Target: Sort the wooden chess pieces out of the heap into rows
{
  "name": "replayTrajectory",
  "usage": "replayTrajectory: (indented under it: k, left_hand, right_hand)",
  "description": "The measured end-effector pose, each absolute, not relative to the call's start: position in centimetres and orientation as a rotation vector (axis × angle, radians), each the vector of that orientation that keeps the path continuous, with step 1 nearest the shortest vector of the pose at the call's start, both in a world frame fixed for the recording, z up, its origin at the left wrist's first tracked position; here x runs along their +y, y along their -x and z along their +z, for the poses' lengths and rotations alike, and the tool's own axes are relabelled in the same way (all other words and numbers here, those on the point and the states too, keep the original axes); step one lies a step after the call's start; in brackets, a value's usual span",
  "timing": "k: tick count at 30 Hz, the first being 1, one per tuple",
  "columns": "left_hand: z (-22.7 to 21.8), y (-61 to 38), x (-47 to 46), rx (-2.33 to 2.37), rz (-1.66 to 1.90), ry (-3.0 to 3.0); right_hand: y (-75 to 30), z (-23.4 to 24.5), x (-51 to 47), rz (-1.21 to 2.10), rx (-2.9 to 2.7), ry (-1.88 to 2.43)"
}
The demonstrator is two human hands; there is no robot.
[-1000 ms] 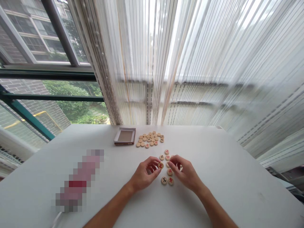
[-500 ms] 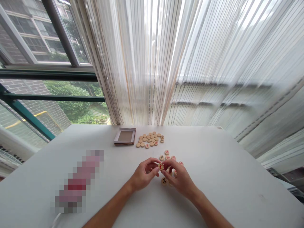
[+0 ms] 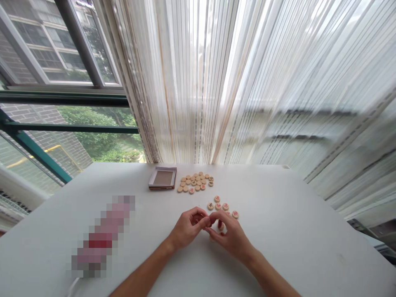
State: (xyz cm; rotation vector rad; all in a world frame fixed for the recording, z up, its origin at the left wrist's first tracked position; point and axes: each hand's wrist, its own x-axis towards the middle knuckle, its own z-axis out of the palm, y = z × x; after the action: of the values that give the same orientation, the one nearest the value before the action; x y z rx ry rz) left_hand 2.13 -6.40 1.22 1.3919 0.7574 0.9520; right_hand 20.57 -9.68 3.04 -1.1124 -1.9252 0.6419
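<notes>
My left hand [image 3: 189, 226] and my right hand [image 3: 230, 236] meet fingertip to fingertip just above the table. Both are closed in a pinch around one small round Chinese chess piece, which the fingers now hide almost wholly. Right behind them stands a loose group of wooden pieces, among them a black-marked piece [image 3: 210, 206] and a red-marked piece [image 3: 235, 214]. Another piece [image 3: 220, 226] shows partly between the fingers of my right hand, and one more peeks out under its thumb.
Farther back lies a cluster of round pieces [image 3: 198, 179], mostly blank side up. Left of it sits a shallow open box [image 3: 163, 178]. A pixelated, pinkish long object [image 3: 107, 235] with a white cord lies on the white table [image 3: 293, 231]. Striped curtains [image 3: 198, 82] hang behind.
The red-marked face of the piece between my fingers has gone out of sight. My right hand has shifted slightly down and left, uncovering more of the pieces behind it.
</notes>
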Motion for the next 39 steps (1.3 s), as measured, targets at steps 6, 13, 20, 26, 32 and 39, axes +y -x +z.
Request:
replayTrajectory:
  k: [6,13,20,26,32,39]
  left_hand:
    - [1.9,-2.2,-6.5,0.789,0.969,-1.464]
    - [1.7,-1.9,-6.3,0.79,0.942,-1.499]
    - [1.6,-1.9,-6.6,0.747,0.934,-1.538]
    - [2.0,-2.1,-6.8,0.793,0.938,-1.586]
    - [2.3,-2.0,-6.9,0.813,0.889,-1.651]
    - [1.9,-2.1,-7.1,0.838,0.878,-1.666]
  right_hand:
    - [-20.7,2.8,-9.5,0.649,-1.921,1.112]
    - [-20.9,2.6,-9.3,0.63,-1.878,1.133]
    - [-20.9,3.3,-9.3,0.708,-1.839,1.101]
    - [-20.9,3.6,-9.4,0.75,-1.794,1.127]
    - [-21.0,3.6,-9.5,0.732,-1.816,1.182]
    - [-21.1,3.3,-9.5,0.71,-1.849,1.18]
